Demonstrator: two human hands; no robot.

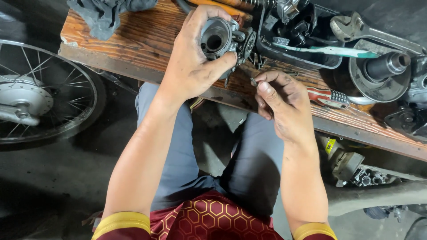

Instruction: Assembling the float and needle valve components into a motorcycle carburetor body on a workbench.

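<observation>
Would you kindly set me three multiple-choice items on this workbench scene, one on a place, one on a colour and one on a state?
1. Where does the toothbrush lie?
A. across the black tray
B. on the floor
C. on the wheel

2. What colour is the screwdriver handle?
A. blue
B. red
C. yellow

3. How is the carburetor held?
A. lying free on the bench
B. pinched in the right hand
C. gripped in the left hand

Answers: 1 A, the brush spans the tray's rim. 2 B, the handle by the right hand is red. 3 C, the left fingers wrap the carburetor, while the right hand pinches a small screw.
</observation>
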